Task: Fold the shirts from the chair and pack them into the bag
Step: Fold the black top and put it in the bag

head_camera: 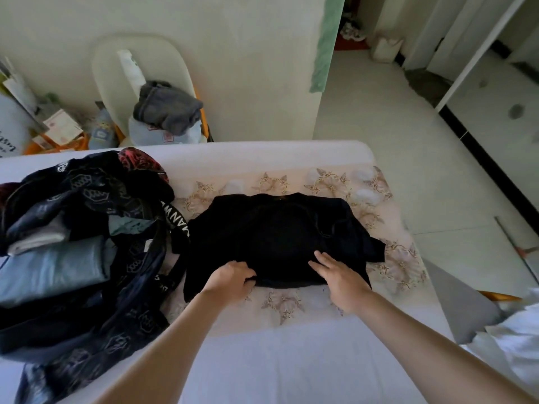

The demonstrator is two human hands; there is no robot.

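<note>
Black shirt (277, 234), mid-fold: left hand (230, 277) seemingly pinches hem; right hand (341, 282) flat beside it (pressing, nothing grasped). Next: fold hem beyond grip.

Bag (125, 310): left side and near end cut off by frame edges; strap lettering (175, 220) partly folded under, unreadable. Left hand (230, 279): fingertips hidden beneath the black shirt (277, 234) hem. Boxes (58, 126) beside the chair (163, 53): print blurred, illegible.

Soft daylight from the right, mild overall blur, wide-angle bending at edges, black shirt (277, 237) detail lost.
</note>
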